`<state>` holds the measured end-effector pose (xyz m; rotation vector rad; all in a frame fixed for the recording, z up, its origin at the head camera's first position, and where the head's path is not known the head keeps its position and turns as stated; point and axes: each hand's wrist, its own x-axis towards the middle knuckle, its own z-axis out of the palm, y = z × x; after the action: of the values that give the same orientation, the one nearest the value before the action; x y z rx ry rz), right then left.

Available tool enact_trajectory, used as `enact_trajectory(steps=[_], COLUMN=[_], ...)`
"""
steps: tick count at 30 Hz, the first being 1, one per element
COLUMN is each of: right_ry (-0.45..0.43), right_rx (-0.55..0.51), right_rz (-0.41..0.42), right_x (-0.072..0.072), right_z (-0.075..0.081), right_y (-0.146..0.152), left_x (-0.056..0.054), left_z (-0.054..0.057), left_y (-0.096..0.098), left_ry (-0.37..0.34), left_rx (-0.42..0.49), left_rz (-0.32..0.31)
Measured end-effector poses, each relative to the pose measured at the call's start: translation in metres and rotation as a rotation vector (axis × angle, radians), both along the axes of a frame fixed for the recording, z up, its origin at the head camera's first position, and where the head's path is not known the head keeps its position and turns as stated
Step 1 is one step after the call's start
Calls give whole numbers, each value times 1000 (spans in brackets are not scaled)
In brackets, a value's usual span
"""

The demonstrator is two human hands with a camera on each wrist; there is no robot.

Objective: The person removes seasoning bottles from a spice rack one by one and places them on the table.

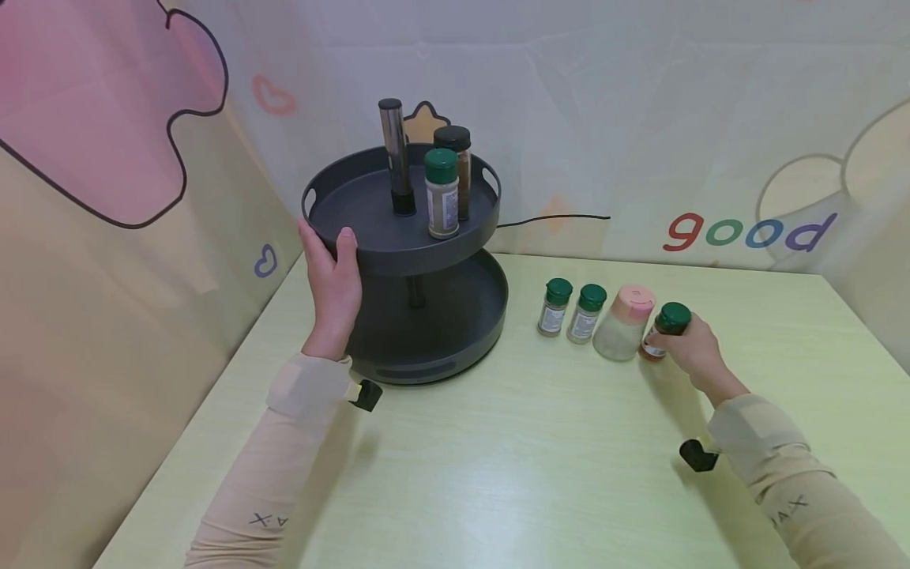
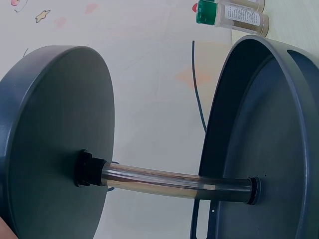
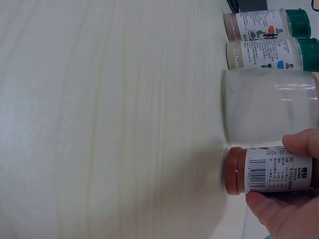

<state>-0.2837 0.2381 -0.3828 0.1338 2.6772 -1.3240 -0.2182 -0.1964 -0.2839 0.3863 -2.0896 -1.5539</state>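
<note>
My left hand [image 1: 334,276] rests against the outer wall of the upper tray [image 1: 426,261] of a dark grey two-tier turntable rack, thumb and fingers spread along its side. In the left wrist view, only a bit of skin shows at the lower left, beside that tray [image 2: 60,124]. On the right, my right hand [image 1: 695,352] pinches a spice jar [image 1: 671,318] with a green cap and reddish contents. Its white barcode label [image 3: 279,170] faces the right wrist camera, thumb on one side and fingers on the other. The jar stands upright, close beside a pink-capped clear jar [image 1: 620,336].
Two green-capped spice jars [image 1: 551,316] [image 1: 584,322] stand left of the pink-capped jar. Up on the top tray are a green-capped jar [image 1: 442,201] and a black-capped jar [image 1: 464,170], near the metal post [image 1: 395,150]. The lower tray [image 1: 455,367] sits on the pale table [image 1: 498,474].
</note>
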Motion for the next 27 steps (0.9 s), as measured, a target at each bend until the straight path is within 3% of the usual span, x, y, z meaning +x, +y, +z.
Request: enact_trajectory(steps=[27], right_ry=[-35], right_rx=[-16], right_rz=[-1], right_x=[0], right_z=[1], right_y=[3], left_x=[0], left_z=[-1], left_y=[-1], left_ry=[7], left_rx=[2], left_rz=[-1])
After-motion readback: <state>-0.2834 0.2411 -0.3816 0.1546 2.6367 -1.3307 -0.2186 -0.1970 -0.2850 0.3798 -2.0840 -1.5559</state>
